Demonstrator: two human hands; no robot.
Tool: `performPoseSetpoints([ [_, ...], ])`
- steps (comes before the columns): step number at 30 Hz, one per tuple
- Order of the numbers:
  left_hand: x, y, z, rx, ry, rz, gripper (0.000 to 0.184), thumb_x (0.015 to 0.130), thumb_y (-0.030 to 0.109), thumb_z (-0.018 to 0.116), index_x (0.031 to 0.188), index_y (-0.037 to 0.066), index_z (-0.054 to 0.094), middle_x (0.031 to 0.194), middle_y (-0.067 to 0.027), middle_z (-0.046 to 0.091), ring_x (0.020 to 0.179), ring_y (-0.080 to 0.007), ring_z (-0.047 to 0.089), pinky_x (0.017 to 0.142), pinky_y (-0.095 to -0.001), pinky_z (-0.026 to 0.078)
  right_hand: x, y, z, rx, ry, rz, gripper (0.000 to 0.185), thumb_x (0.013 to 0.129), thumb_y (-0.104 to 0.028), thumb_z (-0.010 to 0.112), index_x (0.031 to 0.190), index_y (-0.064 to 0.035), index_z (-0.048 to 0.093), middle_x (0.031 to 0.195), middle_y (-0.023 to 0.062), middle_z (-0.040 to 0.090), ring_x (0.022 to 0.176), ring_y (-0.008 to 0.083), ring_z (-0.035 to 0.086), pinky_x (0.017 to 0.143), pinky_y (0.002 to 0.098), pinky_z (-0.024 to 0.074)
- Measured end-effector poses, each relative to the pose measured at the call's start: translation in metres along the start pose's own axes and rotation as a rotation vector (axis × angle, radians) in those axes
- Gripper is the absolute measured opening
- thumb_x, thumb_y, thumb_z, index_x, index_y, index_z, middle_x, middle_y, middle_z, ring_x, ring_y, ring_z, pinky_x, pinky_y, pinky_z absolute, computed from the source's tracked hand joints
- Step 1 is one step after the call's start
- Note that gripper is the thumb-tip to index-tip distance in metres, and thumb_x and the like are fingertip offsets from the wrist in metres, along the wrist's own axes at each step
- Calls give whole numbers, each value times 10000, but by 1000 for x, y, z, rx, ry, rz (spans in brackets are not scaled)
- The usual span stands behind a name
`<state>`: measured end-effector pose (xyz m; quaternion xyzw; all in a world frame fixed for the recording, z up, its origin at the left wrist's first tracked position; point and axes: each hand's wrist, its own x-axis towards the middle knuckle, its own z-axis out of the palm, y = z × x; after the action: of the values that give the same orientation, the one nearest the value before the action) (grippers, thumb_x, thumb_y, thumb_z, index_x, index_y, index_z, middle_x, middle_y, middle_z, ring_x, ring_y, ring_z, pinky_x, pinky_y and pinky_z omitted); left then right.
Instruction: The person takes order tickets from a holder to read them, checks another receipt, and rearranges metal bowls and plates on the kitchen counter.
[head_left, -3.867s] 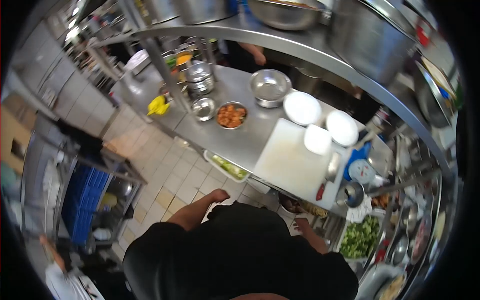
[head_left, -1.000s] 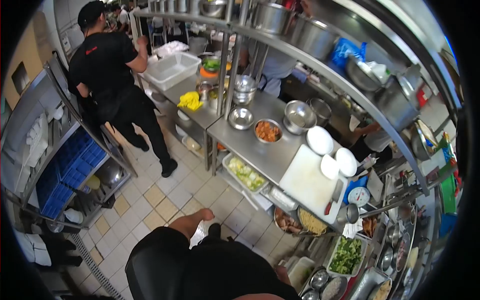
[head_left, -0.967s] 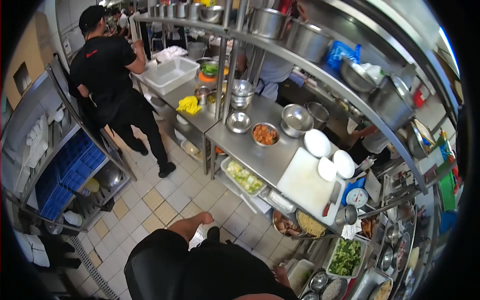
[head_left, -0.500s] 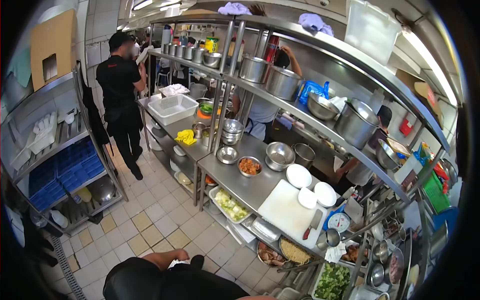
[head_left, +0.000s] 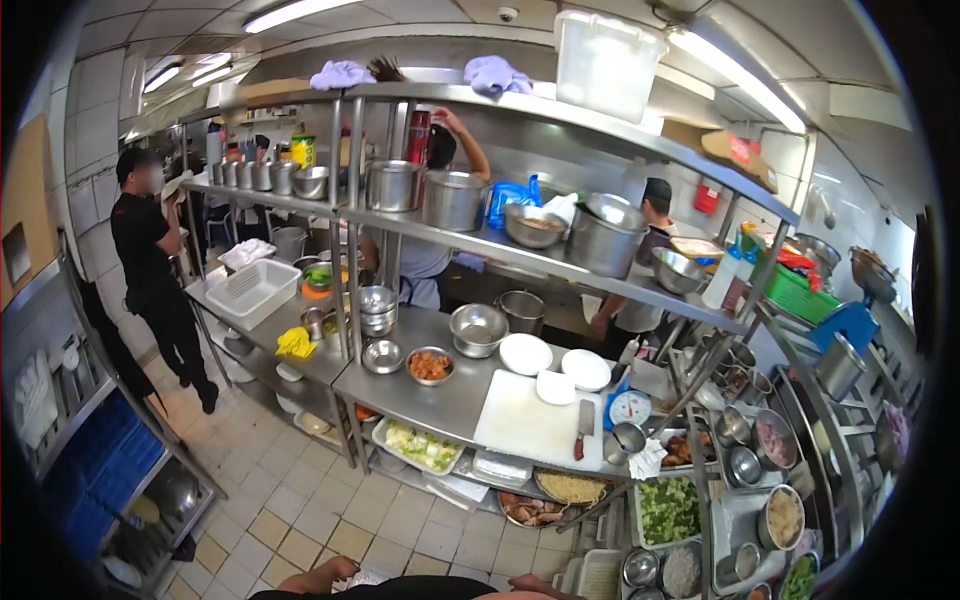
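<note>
Head camera shows my cutting board (head_left: 525, 415) on the near edge of the steel worktable (head_left: 440, 402), and I take everything from that board. Left hand (head_left: 335, 570) hangs low, left of the board and well on my side of it; its fingers look curled, but I can't tell whether they pinch the pale patch (head_left: 368, 577) showing right beside them. Right hand (head_left: 535, 583) is low too, on my side of the board and cut by the lower edge of view, so I can't tell whether its fingers are spread or closed. The things nearest it are some pale tubs (head_left: 598, 557), below the board and toward its right. Nothing on the board is in either hand's reach as they hang. The knife (head_left: 584, 425) lies along the board's right side, its red handle toward me; I judge the handle the only safe place to touch it. Noodles (head_left: 571, 487) sit below the board's near edge, chopped greens (head_left: 668, 508) to its lower right. With open food this close, I'd say working well here means elbows tucked in, fingers clear of the food, and sleeves off the board.
</note>
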<state>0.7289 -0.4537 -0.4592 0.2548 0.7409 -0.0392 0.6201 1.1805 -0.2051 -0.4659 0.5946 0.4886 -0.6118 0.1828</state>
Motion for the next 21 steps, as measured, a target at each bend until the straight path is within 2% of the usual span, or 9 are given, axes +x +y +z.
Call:
performPoseSetpoints([
  [3, 3, 0, -37, 379, 26, 327, 414, 808, 239, 425, 1199, 104, 445, 1137, -74, 513, 967, -207, 530, 740, -359, 472, -27, -23, 2, 20, 6, 2, 257, 789, -213, 540, 1001, -68, 530, 937, 116, 575, 794, 230, 569, 657, 354, 456],
  [6, -21, 7, -71, 942, 282, 713, 422, 777, 224, 441, 1185, 118, 466, 1099, -93, 541, 963, -200, 542, 760, -316, 466, -44, -46, 8, 27, 20, 6, 260, 798, -216, 537, 1009, -64, 536, 954, 112, 576, 805, 228, 570, 673, 352, 457],
  [7, 7, 1, -79, 613, 288, 682, 404, 765, 208, 432, 1155, 120, 498, 1088, -104, 543, 965, -224, 539, 786, -295, 453, -47, -53, 9, 27, 28, 7, 261, 801, -218, 536, 1012, -63, 538, 960, 110, 577, 808, 227, 570, 678, 352, 457],
  [10, 29, -10, -95, 724, 353, 515, 390, 751, 184, 414, 1119, 114, 523, 1094, -114, 539, 936, -236, 555, 783, -306, 454, -53, -67, 14, 11, 47, 26, 265, 810, -221, 533, 1020, -59, 543, 977, 106, 578, 819, 225, 571, 694, 350, 458],
  [11, 31, -18, -98, 1060, 362, 634, 385, 743, 160, 410, 1106, 100, 520, 1063, -133, 548, 909, -246, 566, 729, -337, 477, -56, -65, 13, 5, 50, 35, 267, 814, -222, 532, 1023, -58, 545, 983, 105, 579, 822, 224, 571, 699, 350, 458],
  [14, 43, -35, -77, 803, 155, 415, 393, 743, 122, 402, 1124, 90, 494, 1034, -147, 552, 878, -276, 571, 658, -373, 497, -58, -66, 10, -19, 61, 61, 271, 823, -226, 529, 1031, -53, 551, 1000, 100, 581, 833, 222, 571, 716, 348, 459],
  [15, 30, -34, -64, 362, 149, 285, 393, 762, 99, 392, 1147, 89, 468, 1006, -148, 558, 844, -281, 572, 597, -396, 502, -61, -66, 10, -24, 66, 77, 273, 826, -227, 528, 1034, -52, 553, 1006, 99, 581, 837, 221, 571, 721, 348, 459],
  [19, 24, -57, -16, 166, -33, 210, 383, 841, 180, 331, 1197, 75, 425, 1081, -145, 515, 802, -251, 561, 614, -409, 494, -76, -72, 11, -45, 100, 175, 280, 838, -232, 524, 1045, -47, 561, 1029, 93, 583, 851, 218, 572, 742, 346, 460],
  [21, 24, -69, -3, 121, -113, 146, 423, 851, 258, 357, 1223, 59, 387, 1103, -143, 513, 822, -272, 562, 644, -421, 494, 1, -16, -12, -217, -22, 12, 296, 836, -238, 525, 1057, -45, 564, 1034, 90, 582, 857, 199, 573, 757, 326, 453],
])
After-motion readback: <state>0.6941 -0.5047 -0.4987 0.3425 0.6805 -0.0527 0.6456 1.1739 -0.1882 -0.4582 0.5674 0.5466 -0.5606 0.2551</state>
